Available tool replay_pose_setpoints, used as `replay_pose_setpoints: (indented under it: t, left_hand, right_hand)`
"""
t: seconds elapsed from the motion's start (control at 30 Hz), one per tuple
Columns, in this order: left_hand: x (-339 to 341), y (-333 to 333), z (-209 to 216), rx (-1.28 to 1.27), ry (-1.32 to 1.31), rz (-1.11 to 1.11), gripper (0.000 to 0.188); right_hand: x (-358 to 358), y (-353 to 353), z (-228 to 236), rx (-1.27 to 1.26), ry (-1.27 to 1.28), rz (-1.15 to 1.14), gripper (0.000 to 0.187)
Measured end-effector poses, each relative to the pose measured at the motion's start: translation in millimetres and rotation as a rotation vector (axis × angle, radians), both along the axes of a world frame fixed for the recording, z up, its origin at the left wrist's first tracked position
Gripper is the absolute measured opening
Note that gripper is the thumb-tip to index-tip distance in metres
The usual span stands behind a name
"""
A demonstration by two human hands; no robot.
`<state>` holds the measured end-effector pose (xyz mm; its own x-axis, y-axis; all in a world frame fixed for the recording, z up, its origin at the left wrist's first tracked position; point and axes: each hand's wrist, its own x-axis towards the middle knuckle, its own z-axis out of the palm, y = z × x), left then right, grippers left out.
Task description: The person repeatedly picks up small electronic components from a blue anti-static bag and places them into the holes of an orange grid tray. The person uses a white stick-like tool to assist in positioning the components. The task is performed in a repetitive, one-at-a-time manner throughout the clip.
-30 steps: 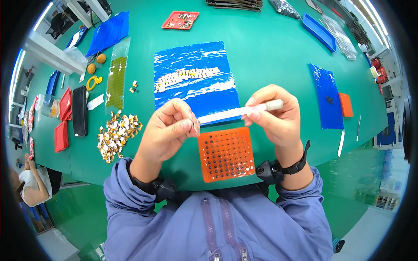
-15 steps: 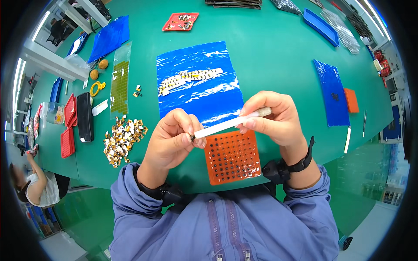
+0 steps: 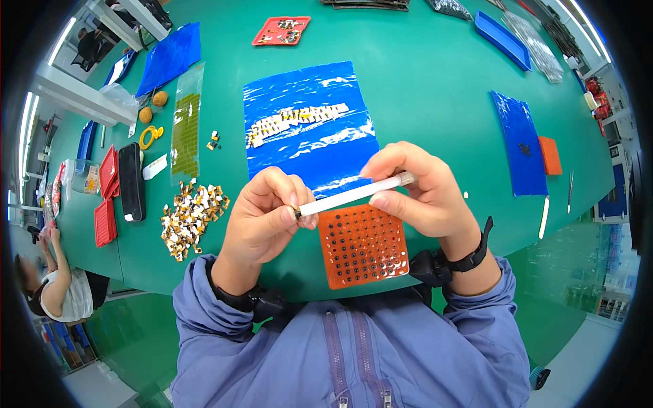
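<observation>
A slim white stick (image 3: 343,197) spans both my hands, tilted up to the right, with a worn beige far end. My left hand (image 3: 269,211) pinches a tiny dark piece (image 3: 297,213) at the stick's lower left tip; the fingers partly hide it. Near the stick's other end, my right hand (image 3: 428,194) holds it, thumb below and index finger lifted off. Beneath the hands lies an orange tray (image 3: 330,265) bearing rows of small black round parts. Just beyond, a blue sheet (image 3: 313,153) carries a curved row of small white-and-yellow pieces (image 3: 299,119).
Left of my hands sits a heap of small white, brown and black pieces (image 3: 194,221). Behind it are a yellow-green film strip (image 3: 186,136), yellow scissors (image 3: 151,137) and a black case (image 3: 132,183). Right stand another blue sheet (image 3: 520,149), an orange block (image 3: 549,156) and tweezers (image 3: 571,192).
My right index finger has lifted from the stick, and my right grip has opened somewhat. The stick has shifted slightly left. My left hand keeps its pinch.
</observation>
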<state>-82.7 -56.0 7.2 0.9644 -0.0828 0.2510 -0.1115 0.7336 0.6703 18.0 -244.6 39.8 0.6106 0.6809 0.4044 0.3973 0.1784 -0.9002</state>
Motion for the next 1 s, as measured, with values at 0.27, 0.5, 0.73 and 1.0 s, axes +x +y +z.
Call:
replay_pose_setpoints:
  t: [0.27, 0.5, 0.73, 1.0]
  left_hand:
    - [-0.7, 0.1, -0.7, 0.029, -0.019, 0.001, 0.01]
    - [-0.9, -1.1, 1.5, 0.04, -0.008, -0.011, 0.01]
    - [-1.6, 0.0, 1.3, 0.054, -0.022, -0.012, 0.01]
    - [-2.0, 0.2, 3.8, 0.155, -0.02, 0.004, 0.015]
  right_hand:
    - [5.8, -4.1, 0.4, -0.01, -0.119, 0.079, 0.007]
    - [5.1, -1.4, -1.3, 0.061, -0.209, 0.033, 0.007]
    - [5.0, -3.9, 1.5, -0.025, -0.153, 0.067, 0.011]
    - [8.1, -6.4, -1.9, -0.006, -0.188, 0.122, 0.012]
